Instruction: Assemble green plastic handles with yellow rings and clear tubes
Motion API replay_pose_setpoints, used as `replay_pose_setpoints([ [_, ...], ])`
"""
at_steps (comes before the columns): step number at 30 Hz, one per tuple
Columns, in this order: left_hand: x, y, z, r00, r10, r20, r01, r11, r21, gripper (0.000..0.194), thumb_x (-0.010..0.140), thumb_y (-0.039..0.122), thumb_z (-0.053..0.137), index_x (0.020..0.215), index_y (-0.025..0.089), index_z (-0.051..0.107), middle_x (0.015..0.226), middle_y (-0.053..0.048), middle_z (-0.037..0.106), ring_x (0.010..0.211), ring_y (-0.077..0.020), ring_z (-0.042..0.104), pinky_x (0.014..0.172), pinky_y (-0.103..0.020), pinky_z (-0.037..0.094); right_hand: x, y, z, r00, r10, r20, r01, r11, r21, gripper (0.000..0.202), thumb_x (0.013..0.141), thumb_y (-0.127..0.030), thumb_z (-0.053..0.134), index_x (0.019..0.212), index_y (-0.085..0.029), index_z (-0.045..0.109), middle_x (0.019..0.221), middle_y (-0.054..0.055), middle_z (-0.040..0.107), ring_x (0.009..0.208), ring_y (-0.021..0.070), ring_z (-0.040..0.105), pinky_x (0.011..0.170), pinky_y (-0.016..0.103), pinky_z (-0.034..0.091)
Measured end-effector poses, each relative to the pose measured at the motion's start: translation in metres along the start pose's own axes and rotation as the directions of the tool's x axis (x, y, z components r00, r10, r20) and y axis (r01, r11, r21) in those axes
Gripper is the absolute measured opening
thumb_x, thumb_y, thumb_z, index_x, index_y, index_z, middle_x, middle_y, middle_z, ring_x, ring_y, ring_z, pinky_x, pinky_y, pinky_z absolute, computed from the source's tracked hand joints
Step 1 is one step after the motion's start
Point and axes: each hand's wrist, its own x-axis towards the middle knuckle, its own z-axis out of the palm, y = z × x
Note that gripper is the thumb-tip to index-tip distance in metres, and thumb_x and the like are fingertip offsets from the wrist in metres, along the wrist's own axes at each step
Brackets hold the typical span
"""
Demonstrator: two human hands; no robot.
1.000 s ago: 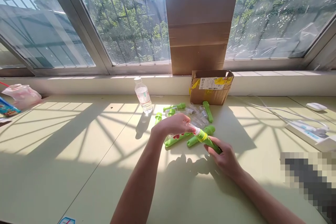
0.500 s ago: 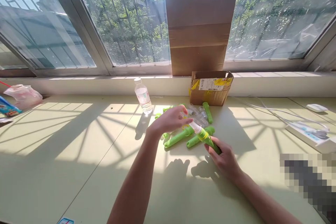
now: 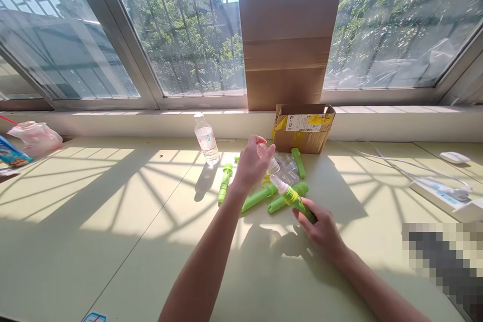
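My right hand [image 3: 320, 225] is wrapped round a green plastic tube [image 3: 302, 208] with yellow rings and a translucent white tip, which points up and to the left. Just beyond that tip, my left hand [image 3: 252, 163] has its fingers closed round a clear plastic tubular piece [image 3: 274, 166], partly hidden by the fingers. The piece's lower end is close to the white tip; I cannot tell whether they touch. Below and around the hands lie several green tubes [image 3: 260, 197], one ridged green tube [image 3: 225, 183] at the left, and a pile of clear plastic parts [image 3: 290, 166].
A water bottle [image 3: 207, 140] stands behind at the left. An open cardboard box [image 3: 302, 136] sits against the sill, below a tall cardboard sheet [image 3: 289, 35]. At the right are a power strip [image 3: 441, 193], cables and a small white device [image 3: 455, 157]. A pink bag [image 3: 35, 138] lies far left.
My left hand has moved slightly right and turned upward, bringing more of the clear piece into view above the white tip. The ridged tube at the left is uncovered. My right hand has barely moved.
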Motion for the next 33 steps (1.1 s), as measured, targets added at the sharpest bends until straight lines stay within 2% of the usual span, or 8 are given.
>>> replay_pose_setpoints([
  [2,-0.004,0.002,0.001,0.989,-0.01,0.149,0.006,1.0,0.031,0.029,0.084,0.049,0.055,0.095,0.022,0.054,0.073,0.001,0.058,0.065,-0.0142,0.054,0.059,-0.026,0.039,0.0,0.001,0.0,1.0,-0.005,-0.012,0.005,1.0,-0.013,0.02,0.085,-0.029,0.053,0.096,-0.017,0.064,0.063,-0.002,0.051,0.057,0.0127,0.044,0.053,0.024,0.039],
  [4,-0.009,0.005,0.002,0.939,-0.019,0.344,-0.02,0.994,0.11,0.029,0.08,0.051,0.059,0.081,0.021,0.056,0.066,0.002,0.057,0.061,-0.0145,0.054,0.054,-0.025,0.036,0.0,0.004,0.0,1.0,-0.002,-0.021,0.002,1.0,-0.023,0.019,0.085,-0.028,0.053,0.096,-0.017,0.064,0.062,-0.002,0.051,0.055,0.0123,0.043,0.052,0.023,0.039],
  [6,-0.013,0.008,0.004,0.901,-0.05,0.432,-0.061,0.969,0.238,0.034,0.078,0.048,0.062,0.062,0.02,0.05,0.059,0.002,0.053,0.056,-0.0146,0.051,0.051,-0.026,0.032,0.0,0.006,0.001,1.0,-0.004,-0.017,0.003,1.0,-0.023,0.02,0.084,-0.026,0.053,0.097,-0.017,0.064,0.063,-0.002,0.053,0.056,0.0124,0.045,0.053,0.023,0.041],
  [10,-0.017,0.01,0.006,0.909,-0.076,0.41,-0.105,0.91,0.401,0.049,0.078,0.051,0.059,0.051,0.02,0.032,0.05,0.002,0.041,0.048,-0.0138,0.044,0.048,-0.027,0.024,-0.002,0.006,0.001,1.0,-0.015,-0.01,0.015,1.0,-0.017,0.023,0.082,-0.023,0.054,0.101,-0.017,0.064,0.071,0.0,0.061,0.061,0.0135,0.052,0.059,0.024,0.045],
  [13,-0.017,0.01,0.005,0.906,-0.093,0.414,-0.121,0.878,0.462,0.052,0.083,0.057,0.048,0.051,0.021,0.03,0.05,0.002,0.038,0.047,-0.0143,0.042,0.048,-0.028,0.024,-0.002,0.005,0.002,1.0,-0.019,-0.015,0.018,1.0,-0.02,0.025,0.081,-0.022,0.055,0.104,-0.016,0.063,0.074,0.001,0.064,0.064,0.0141,0.056,0.063,0.025,0.047],
  [17,-0.015,0.01,0.001,0.902,-0.126,0.413,-0.119,0.847,0.518,0.049,0.092,0.05,0.03,0.053,0.021,0.036,0.052,-0.001,0.044,0.049,-0.0162,0.046,0.049,-0.028,0.028,-0.002,0.003,0.002,0.999,-0.026,-0.034,0.024,0.998,-0.051,0.028,0.079,-0.023,0.058,0.106,-0.016,0.064,0.077,0.002,0.066,0.065,0.0143,0.059,0.064,0.025,0.049],
  [22,-0.015,0.009,-0.009,0.861,-0.19,0.471,-0.086,0.86,0.503,0.042,0.09,0.045,0.036,0.057,0.021,0.042,0.052,-0.001,0.05,0.049,-0.0165,0.05,0.05,-0.028,0.032,-0.003,0.003,0.003,0.997,-0.04,-0.06,0.035,0.996,-0.083,0.027,0.079,-0.024,0.058,0.104,-0.016,0.065,0.085,0.005,0.07,0.07,0.0166,0.063,0.065,0.026,0.051],
  [33,-0.016,0.01,-0.014,0.859,-0.178,0.48,-0.108,0.853,0.51,0.038,0.089,0.051,0.038,0.072,0.022,0.057,0.073,-0.004,0.062,0.067,-0.0208,0.059,0.057,-0.029,0.037,-0.002,0.001,0.004,0.998,-0.016,-0.064,0.007,0.989,-0.147,0.017,0.078,-0.024,0.057,0.094,-0.019,0.063,0.076,0.003,0.067,0.065,0.0166,0.06,0.062,0.027,0.048],
])
